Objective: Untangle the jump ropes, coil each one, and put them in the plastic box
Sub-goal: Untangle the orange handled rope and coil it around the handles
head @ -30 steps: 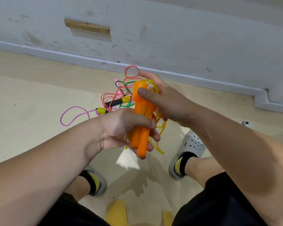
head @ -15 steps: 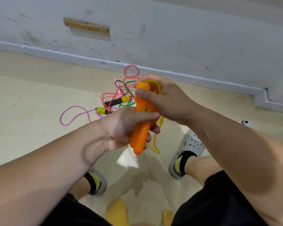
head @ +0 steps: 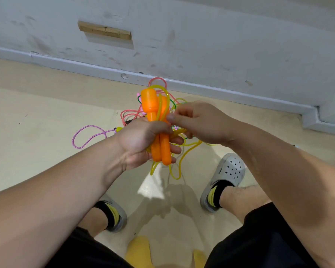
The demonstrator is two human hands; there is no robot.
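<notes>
Hands meet at the centre of my feed, above a pale floor [head: 37, 113]. The left hand [head: 139, 144] is wrapped round the two orange handles [head: 153, 105], holding them side by side and upright, their bulbous tops sticking out above its thumb and their rounded ends showing below its fingers. Just right of the handles, the right hand [head: 201, 122] has its fingers curled, thumb and forefinger pinching the yellow cord [head: 174, 178] where it leaves them. One length of that cord arches over the handle tops; the rest hangs in loose loops below the handles and trails off under the right hand. Behind the handles, on the floor, lies the tangle of other ropes [head: 128, 115]: salmon-pink and green strands knotted together, partly hidden by both hands, so I cannot tell how many there are. A pink-and-purple braided loop [head: 89, 126] runs out along the floor to the left of the handles. Beyond the handles, a white baseboard [head: 75, 63] meets a scuffed wall carrying a small wooden block [head: 104, 32]. Below the handles I see a grey clog [head: 228, 171] on the right foot, its partner on the left, black shorts, and something yellow [head: 139, 250] at the bottom edge that I cannot make out.
</notes>
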